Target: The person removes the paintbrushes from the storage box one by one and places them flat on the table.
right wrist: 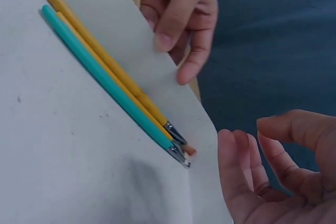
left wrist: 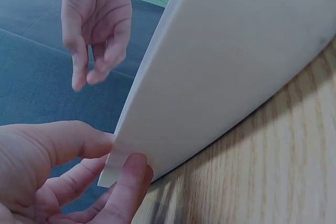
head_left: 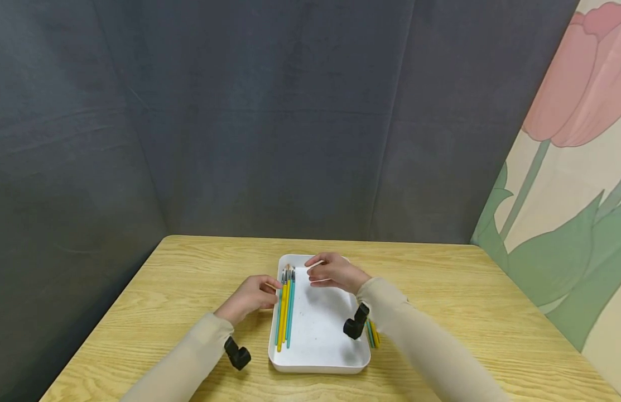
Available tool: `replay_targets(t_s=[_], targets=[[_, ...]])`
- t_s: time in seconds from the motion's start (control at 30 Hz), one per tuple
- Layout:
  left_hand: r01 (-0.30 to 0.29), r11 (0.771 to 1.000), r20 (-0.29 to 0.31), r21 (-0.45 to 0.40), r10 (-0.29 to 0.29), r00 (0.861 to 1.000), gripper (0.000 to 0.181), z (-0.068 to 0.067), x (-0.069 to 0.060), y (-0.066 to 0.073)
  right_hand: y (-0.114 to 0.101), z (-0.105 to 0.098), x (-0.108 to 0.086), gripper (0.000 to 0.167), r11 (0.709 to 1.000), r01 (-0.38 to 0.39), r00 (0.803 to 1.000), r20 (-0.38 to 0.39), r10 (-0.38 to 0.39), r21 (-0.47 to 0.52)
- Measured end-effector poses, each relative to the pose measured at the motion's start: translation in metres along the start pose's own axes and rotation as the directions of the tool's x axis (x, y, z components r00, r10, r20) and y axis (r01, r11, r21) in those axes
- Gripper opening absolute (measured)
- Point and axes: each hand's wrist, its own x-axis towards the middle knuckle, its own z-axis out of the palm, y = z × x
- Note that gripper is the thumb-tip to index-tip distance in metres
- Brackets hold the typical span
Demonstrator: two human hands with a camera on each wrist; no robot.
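My left hand [head_left: 252, 296] is at the left side of a white tray [head_left: 320, 369]. In the left wrist view the thumb and index tips of the left hand [left wrist: 68, 177] touch the tray's rim and wall [left wrist: 210, 77]. Above the tray's far part hovers my right hand [head_left: 335, 273], fingers loosely bent and apart, holding nothing. Several yellow and teal paintbrushes [head_left: 284, 312] lie lengthwise inside along the left wall, bristles toward the far end. The right wrist view shows a teal brush [right wrist: 105, 80] beside yellow brushes [right wrist: 105, 59], with the right hand [right wrist: 286, 166] beyond the bristles.
More teal and yellow handles [head_left: 373, 335] show outside the tray's right side, partly hidden by my right forearm. The wooden table [head_left: 189, 290] has a dark cloth [head_left: 290, 123] behind and at left. A tulip-patterned panel [head_left: 581, 167] stands at right.
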Motion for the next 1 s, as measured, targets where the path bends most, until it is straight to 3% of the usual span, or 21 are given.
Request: replay_targets(t_s=[0.47, 1.0], targets=[[0.003, 1.000, -0.002, -0.004, -0.003, 1.000, 0.029, -0.001, 0.001, 0.000, 0.013, 0.039, 0.023, 0.026, 0.980, -0.114, 0.993, -0.055, 0.106, -0.161], [0.000, 1.000, -0.005, -0.001, 0.000, 1.000, 0.029, 0.000, 0.002, -0.002, 0.020, 0.053, 0.030, 0.017, 0.953, -0.163, 0.982, -0.135, 0.132, -0.255]])
